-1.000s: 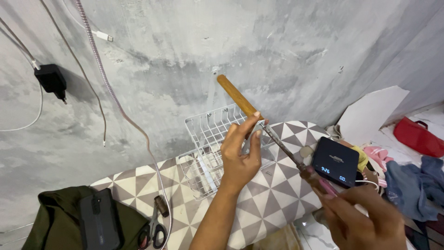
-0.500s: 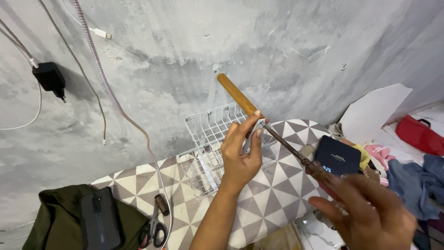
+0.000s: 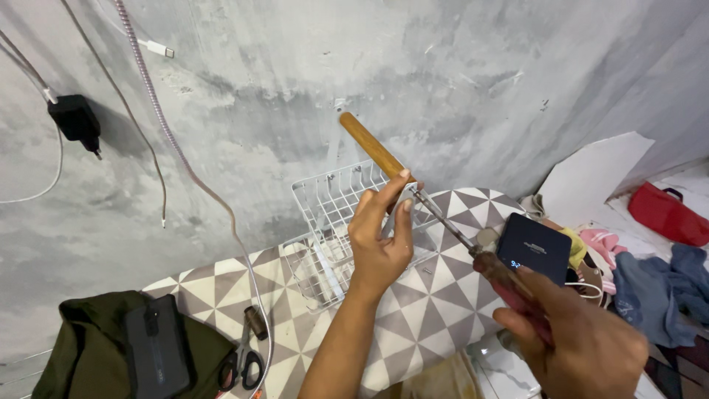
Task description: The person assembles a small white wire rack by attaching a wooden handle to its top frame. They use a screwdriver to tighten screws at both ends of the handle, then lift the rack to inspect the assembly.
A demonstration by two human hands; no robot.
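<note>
Wooden-handled tool [image 3: 373, 148] held up before grey wall [image 3: 458, 81], long way slanting up-left. Left hand [image 3: 380, 236] pinches its lower end. Screwdriver [image 3: 473, 247] in closed right hand [image 3: 583, 343] slants up-left, tip meets tool there. White wire rack [image 3: 325, 214] behind.

Both arms are bare here, no sleeves showing anywhere, and no gloves either. Left hand [image 3: 378, 247] has no rings or watch, just short plain nails on slim fingers [image 3: 395, 193], with a lean forearm. Right hand [image 3: 583, 343] shows its back and knuckles at the corner, nothing worn on it.
</note>
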